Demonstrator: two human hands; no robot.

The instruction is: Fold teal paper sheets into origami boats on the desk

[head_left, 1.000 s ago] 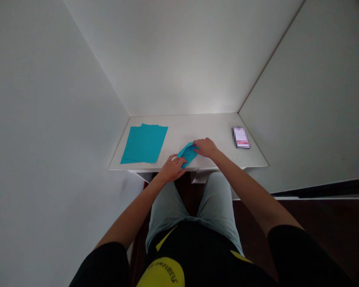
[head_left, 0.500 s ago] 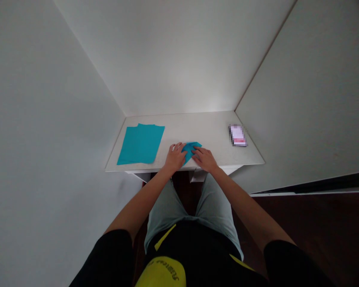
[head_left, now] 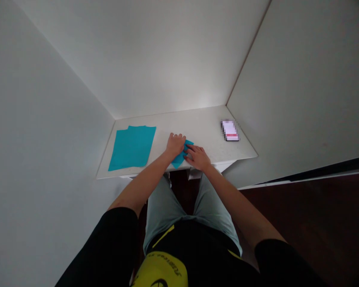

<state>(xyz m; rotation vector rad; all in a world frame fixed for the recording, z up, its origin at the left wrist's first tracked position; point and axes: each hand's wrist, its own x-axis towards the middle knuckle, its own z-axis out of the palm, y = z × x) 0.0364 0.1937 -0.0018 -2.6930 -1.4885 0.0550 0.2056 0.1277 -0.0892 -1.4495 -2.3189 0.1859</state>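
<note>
A: And there it was, the folded blue paper [head_left: 177,161], out at the near side of the white table [head_left: 194,122], its lower tip right at the front edge! Make that paper the middle of our dial. What about the left grip [head_left: 175,144]?

B: Over the paper's 11 o'clock side, fingers curled in and knuckles up, covering a good share of it! Whether it pinched the paper or only pressed on it, I couldn't tell

A: And the right grip [head_left: 198,156]?

B: In from 3 o'clock, partly open, fingers bent and a little apart, the fingertips on the paper's right side! No closed hold to be seen there, and the two grips sat just beside each other

A: Around them, then?

B: At 9 o'clock, flat on the table and well apart from the paper, lay the larger blue sheets [head_left: 133,147], overlapping, their top edges out of line! At 2 o'clock, near the table's right end, a phone [head_left: 230,130], its screen lit but blurred into blocks

A: And down at 6 o'clock?

B: Pale trousers [head_left: 158,223] below the table, then a black top [head_left: 215,255] with a lettered yellow patch [head_left: 166,268], both forearms reaching up towards 12
</note>
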